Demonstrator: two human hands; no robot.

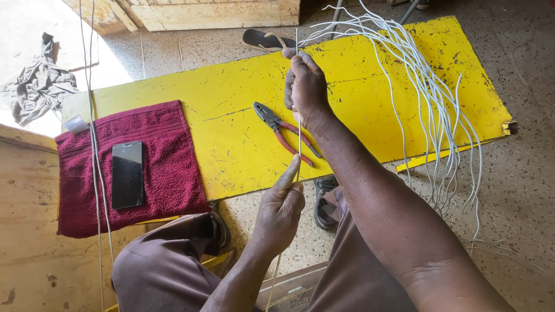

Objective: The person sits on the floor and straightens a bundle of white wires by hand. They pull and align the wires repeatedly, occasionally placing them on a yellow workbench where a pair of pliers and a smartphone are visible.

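Thin grey wire (298, 138), stiff and straight, runs lengthwise away from the person above the scuffed yellow board (231, 133); right hand (305, 86) fists its far end, left hand (280, 211) pinches the near end.

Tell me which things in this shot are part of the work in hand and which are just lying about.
In the work:
- thin wire, gripped by the right hand and left hand
- bundle of white wires
- red-handled pliers
- yellow board under them

Lying about:
- dark phone on a maroon towel
- flip-flop
- crumpled grey cloth
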